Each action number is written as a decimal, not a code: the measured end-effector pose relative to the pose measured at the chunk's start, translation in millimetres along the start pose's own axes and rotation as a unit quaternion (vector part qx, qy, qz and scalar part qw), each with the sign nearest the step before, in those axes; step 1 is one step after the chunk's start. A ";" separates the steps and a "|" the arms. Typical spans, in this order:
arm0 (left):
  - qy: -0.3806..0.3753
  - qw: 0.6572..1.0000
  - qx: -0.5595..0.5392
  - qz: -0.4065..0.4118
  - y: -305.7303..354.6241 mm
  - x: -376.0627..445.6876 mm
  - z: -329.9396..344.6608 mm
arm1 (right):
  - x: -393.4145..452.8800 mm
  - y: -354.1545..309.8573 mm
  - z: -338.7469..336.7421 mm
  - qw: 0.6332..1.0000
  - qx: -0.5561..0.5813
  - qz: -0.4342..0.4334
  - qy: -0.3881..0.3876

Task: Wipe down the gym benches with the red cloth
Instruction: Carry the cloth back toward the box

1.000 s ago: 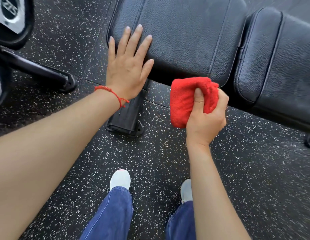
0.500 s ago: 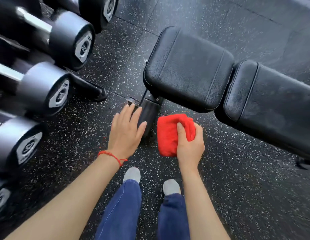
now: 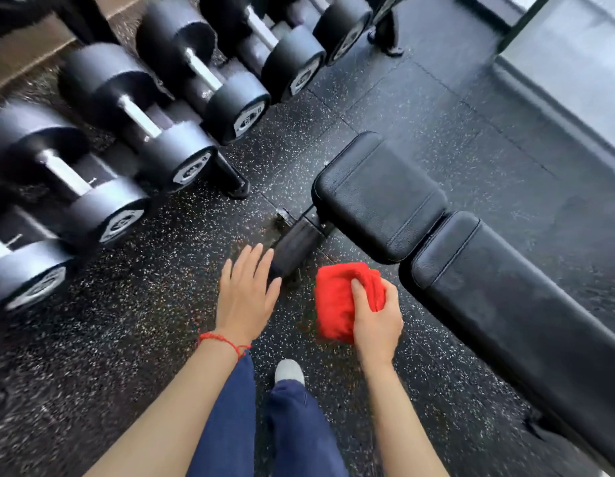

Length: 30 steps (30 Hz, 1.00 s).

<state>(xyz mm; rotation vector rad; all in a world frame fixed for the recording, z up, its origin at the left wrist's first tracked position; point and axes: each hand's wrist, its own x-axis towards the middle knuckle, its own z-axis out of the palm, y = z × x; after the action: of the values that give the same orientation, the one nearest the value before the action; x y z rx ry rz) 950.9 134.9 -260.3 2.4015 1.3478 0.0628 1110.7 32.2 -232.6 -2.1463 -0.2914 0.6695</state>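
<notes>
Right hand point(image 3: 376, 320): holds the red cloth point(image 3: 340, 301) tight, near the bench point(image 3: 381, 197).
Left hand point(image 3: 246, 290): flat, fingers straight, holds nothing.

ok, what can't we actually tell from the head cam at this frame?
- Head view: long bench pad is cut off by the right and bottom edges; its far end is unseen.
- Right hand covers part of the red cloth; its folding is unclear.
- Dumbbells are motion-blurred; weight labels are unreadable.
- Whether the seat pad is wiped clean cannot be judged.
</notes>
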 end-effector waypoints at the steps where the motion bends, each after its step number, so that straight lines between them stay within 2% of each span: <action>1: 0.007 1.000 0.000 -0.009 2.2 -7.9 -6.7 | -1.9 -5.2 -4.4 1.000 -0.006 -0.004 -0.009; 12: 0.062 0.987 0.012 -0.145 -17.6 -108.6 -94.9 | -65.3 -56.0 2.7 0.999 0.011 0.010 -0.047; 21: 0.125 0.956 0.010 -0.265 -71.3 -206.9 -137.0 | -161.5 -88.2 46.4 0.984 -0.024 -0.064 -0.167; 30: 0.178 0.915 -0.011 -0.363 -142.2 -339.2 -161.9 | -291.2 -96.4 101.6 0.947 -0.070 -0.143 -0.280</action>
<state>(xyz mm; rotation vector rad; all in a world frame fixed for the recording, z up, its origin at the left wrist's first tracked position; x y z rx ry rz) 616.8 -30.8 -110.8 1.7714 2.3046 0.3184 815.0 34.8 -102.2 -1.9458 -0.9603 1.1024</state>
